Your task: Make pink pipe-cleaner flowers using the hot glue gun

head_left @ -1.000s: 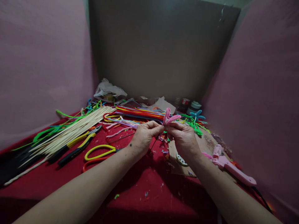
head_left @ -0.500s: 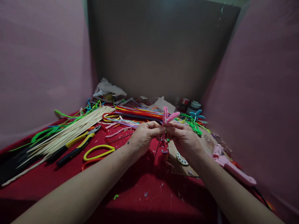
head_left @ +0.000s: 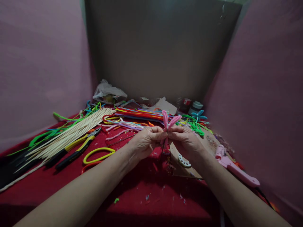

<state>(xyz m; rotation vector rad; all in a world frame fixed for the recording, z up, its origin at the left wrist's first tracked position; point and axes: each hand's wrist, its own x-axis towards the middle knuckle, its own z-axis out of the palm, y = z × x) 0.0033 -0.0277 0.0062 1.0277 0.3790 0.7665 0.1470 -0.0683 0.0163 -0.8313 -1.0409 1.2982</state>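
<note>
Between my two hands is a pink pipe-cleaner flower [head_left: 174, 120], its looped petals standing up in a V above the fingertips. My left hand [head_left: 149, 138] pinches it from the left, thumb and forefinger closed at the base of the petals. From the other side my right hand [head_left: 186, 138] pinches the same spot, its fingertips nearly meeting the left ones. Below the fingers hang more pink loops and a thin dark stem, partly hidden by the hands. The whole piece is held above the red cloth.
On the left lie wooden skewers [head_left: 71, 132], yellow-black pliers [head_left: 81, 149] and scissors with yellow and red handles [head_left: 99, 153]. Coloured pipe cleaners [head_left: 139, 114] spread behind the hands. To the right are a cardboard sheet [head_left: 180, 168], a pink glue gun [head_left: 239, 170] and a blue pipe-cleaner flower [head_left: 199, 116].
The flower's petals have turned slightly and spread a little wider apart. The stem below now hangs more upright. Both hands keep their pinch; the view has shifted slightly.
</note>
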